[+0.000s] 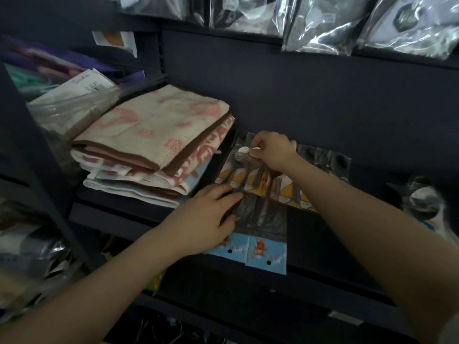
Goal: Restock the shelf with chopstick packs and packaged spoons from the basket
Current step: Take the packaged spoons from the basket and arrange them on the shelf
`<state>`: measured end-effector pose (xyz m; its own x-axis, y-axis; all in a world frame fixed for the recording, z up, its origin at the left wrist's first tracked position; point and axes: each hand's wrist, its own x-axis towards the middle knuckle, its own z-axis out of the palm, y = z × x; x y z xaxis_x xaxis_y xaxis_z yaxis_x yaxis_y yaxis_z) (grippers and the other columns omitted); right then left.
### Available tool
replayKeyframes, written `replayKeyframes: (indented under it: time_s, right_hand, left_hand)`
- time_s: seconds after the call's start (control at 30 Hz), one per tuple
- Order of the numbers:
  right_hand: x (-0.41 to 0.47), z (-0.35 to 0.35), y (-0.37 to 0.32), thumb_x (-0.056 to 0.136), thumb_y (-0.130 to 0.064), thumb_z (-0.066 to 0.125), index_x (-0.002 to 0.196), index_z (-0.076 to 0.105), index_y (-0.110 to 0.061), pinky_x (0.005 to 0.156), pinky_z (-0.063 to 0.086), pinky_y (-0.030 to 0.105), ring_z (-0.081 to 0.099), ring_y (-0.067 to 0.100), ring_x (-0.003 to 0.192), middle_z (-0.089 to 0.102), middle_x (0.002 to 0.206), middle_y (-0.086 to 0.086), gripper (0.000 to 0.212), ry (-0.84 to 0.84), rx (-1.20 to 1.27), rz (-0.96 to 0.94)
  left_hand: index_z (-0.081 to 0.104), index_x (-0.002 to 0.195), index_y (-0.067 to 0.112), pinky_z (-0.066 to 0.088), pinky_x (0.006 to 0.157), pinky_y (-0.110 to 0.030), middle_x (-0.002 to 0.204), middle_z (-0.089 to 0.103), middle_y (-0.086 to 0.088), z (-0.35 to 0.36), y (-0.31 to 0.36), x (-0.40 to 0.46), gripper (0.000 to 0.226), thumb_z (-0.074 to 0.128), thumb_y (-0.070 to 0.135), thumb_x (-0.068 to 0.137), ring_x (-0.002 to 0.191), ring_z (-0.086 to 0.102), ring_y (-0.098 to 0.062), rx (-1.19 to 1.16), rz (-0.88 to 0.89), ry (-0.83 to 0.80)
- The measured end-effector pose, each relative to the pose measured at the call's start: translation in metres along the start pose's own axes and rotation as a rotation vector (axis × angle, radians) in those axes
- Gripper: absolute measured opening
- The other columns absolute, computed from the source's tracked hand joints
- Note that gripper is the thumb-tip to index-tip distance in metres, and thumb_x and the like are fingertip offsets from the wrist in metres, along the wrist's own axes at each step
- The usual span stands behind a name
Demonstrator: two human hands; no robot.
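Observation:
Clear plastic packs of spoons point(258, 214) with blue header cards lie on the dark shelf point(323, 234), their card ends hanging over the front edge. My left hand point(206, 219) lies flat on the left side of these packs, fingers spread over the plastic. My right hand point(270, 150) is further back, fingers pinched on the top end of a spoon pack point(242, 155). More packs with yellow and blue cards point(290, 192) lie underneath. The basket is out of view.
A stack of folded pink and cream towels point(154, 140) sits just left of the packs. Clear-wrapped goods point(72, 105) fill the far left. Bagged items point(347, 23) hang above. A glassy object point(422, 197) stands at the right.

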<state>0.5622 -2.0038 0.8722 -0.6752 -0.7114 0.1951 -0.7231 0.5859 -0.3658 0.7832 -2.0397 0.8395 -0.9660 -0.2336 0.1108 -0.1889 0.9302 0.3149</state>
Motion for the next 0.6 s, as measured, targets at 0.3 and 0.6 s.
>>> replayKeyframes:
  time_s: [0.3,0.6]
  right_hand:
    - [-0.021,-0.018,0.042,0.088,-0.010,0.059,0.109,0.064,-0.001,0.077,0.044,0.027,0.061,0.027,0.098,0.065,0.100,0.012,0.024,-0.024,0.235,0.091]
    - [-0.019,-0.027,0.031,0.091,0.000,0.051,0.088,0.059,-0.005,0.048,0.042,0.020,0.045,0.015,0.057,0.049,0.068,0.008,0.010,-0.062,0.629,0.176]
  left_hand:
    - [0.023,0.145,0.022,0.002,0.111,-0.018,0.156,0.013,0.005,0.006,0.004,0.002,0.062,0.023,0.049,0.089,0.143,0.004,-0.013,0.022,0.007,0.047]
    - [0.017,0.146,0.023,-0.001,0.107,-0.011,0.157,0.007,0.008,0.003,0.003,0.003,0.051,0.033,0.030,0.098,0.143,0.005,-0.006,0.012,0.050,-0.027]
